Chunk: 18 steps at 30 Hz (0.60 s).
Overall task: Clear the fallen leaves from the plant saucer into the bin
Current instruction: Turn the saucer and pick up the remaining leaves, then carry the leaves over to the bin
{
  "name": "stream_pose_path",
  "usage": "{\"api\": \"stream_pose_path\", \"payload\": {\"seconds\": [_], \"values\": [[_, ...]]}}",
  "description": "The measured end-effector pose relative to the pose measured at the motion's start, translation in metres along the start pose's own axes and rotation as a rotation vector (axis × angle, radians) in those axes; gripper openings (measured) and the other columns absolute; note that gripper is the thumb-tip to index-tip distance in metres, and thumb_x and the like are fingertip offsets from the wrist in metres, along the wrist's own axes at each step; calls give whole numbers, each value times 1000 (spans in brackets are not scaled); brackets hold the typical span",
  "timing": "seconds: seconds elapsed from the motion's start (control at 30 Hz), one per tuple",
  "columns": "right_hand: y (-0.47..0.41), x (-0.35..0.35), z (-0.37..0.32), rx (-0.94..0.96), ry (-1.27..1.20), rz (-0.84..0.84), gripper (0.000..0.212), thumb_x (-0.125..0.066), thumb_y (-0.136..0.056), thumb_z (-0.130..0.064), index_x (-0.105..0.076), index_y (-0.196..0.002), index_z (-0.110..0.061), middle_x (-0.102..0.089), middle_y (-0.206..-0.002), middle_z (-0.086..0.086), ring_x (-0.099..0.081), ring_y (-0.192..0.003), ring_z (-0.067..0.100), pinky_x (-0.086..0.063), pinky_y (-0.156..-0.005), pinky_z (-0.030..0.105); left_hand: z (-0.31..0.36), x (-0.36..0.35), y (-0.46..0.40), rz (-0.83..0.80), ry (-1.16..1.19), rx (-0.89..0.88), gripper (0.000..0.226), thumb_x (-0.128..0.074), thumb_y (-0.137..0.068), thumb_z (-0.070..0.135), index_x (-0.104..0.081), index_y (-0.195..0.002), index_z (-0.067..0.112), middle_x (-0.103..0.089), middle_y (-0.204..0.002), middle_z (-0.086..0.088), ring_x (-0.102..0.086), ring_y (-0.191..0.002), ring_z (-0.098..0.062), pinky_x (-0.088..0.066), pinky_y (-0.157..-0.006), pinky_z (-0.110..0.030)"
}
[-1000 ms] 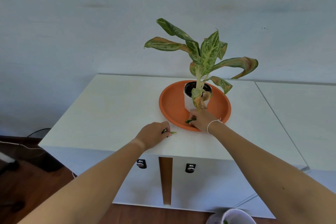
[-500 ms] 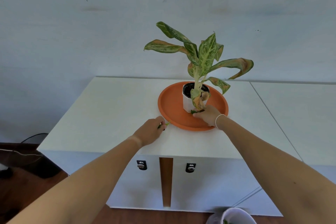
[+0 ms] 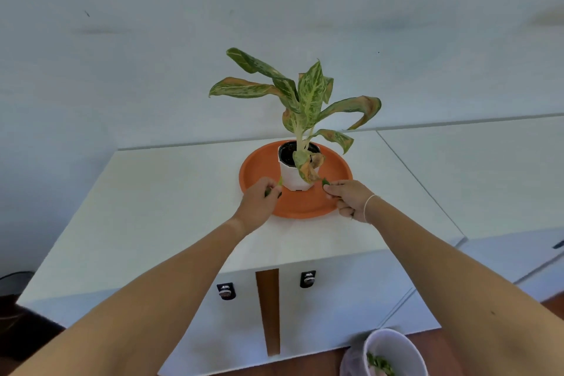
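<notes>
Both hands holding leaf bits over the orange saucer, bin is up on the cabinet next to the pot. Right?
Not quite. The bin is not on the cabinet; the head view shows it down on the floor at lower right, with some green bits in it. The rest holds: left hand and right hand each pinch a leaf bit over the saucer, beside the pot.

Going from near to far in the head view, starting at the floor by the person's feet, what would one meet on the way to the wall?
Bin on the floor → cabinet front with two locks → left hand and right hand, each pinching a leaf → orange saucer → white pot → wall.
</notes>
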State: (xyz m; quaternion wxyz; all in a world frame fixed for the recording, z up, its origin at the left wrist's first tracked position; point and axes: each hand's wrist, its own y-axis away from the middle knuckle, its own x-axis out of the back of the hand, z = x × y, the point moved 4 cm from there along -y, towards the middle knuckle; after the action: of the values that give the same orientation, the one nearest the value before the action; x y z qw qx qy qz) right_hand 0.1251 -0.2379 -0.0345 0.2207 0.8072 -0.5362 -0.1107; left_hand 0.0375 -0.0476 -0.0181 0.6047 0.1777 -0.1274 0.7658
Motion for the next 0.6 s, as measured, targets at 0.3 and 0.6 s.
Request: {"api": "stream_pose_path", "payload": {"seconds": [0.3, 0.6], "values": [[50, 65, 49, -6, -311, 249, 22, -54, -95, -13, -47, -74, -12, -49, -72, 2, -24, -27, 3, -19, -30, 12, 49, -92, 5, -327, 118, -32, 14, -41, -99, 19, -42, -87, 12, -36, -65, 1, -32, -51, -11, -27, -41, -19], [111, 172, 109, -12, -456, 435, 25, -49, -97, -15, -46, -73, -11, -47, -70, 4, -22, -26, 4, -18, -29, 13, 105, -226, 29, -565, 127, -18, 14, -43, -98, 18, -45, -85, 13, -41, -69, 0, -30, -51, -12, -26, -40, -18]]}}
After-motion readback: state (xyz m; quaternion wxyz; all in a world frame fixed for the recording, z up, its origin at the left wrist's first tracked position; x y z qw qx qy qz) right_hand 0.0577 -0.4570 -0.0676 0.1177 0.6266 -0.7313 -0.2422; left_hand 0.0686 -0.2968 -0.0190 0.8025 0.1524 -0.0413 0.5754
